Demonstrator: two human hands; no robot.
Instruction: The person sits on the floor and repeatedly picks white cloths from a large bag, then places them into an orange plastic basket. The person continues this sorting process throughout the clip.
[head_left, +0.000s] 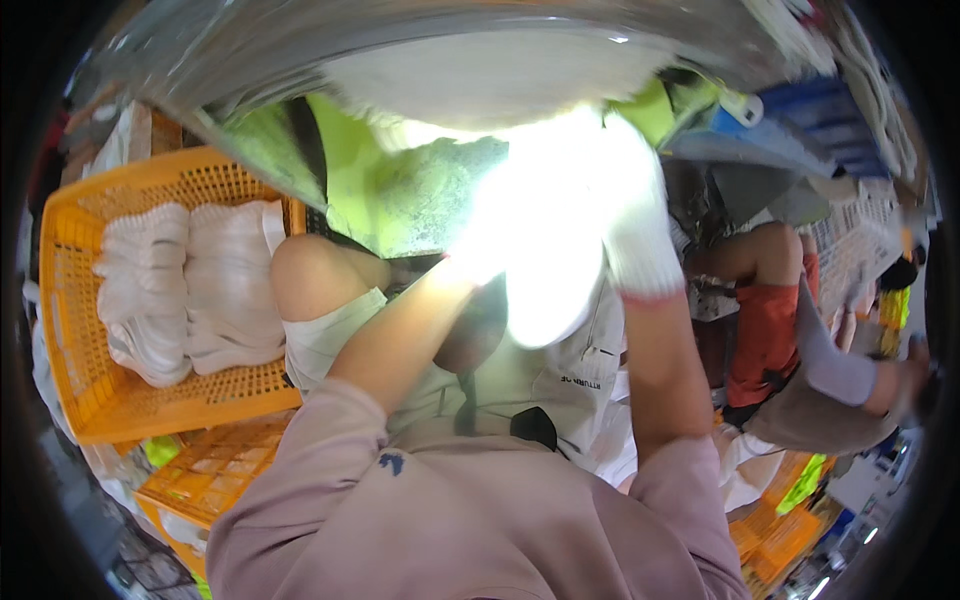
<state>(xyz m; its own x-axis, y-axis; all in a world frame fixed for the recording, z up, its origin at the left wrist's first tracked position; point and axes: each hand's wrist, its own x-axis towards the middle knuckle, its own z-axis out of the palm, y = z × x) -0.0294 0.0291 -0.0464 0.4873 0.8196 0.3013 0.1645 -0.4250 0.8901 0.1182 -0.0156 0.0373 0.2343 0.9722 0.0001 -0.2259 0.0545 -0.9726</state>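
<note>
Strong glare washes out a rounded white piece (555, 292) held between my two hands, under the machine. On its left side is my left hand (484, 240), mostly lost in the brightness, with a trace of red cuff at the wrist. My right hand (641, 217) wears a white knitted glove with a red cuff and grips the piece's right side. Just above them is a large white round machine part (502, 82) with a fringed lower edge. The glare hides the fingers and the contact with this part.
An orange plastic crate (172, 416) on my left holds two stacks of white pieces (187, 292). Lime-green panels (345, 172) surround the work spot, with a clear cover (247, 45) above. At right sits another person in red shorts (761, 337), near a blue bin (821, 124).
</note>
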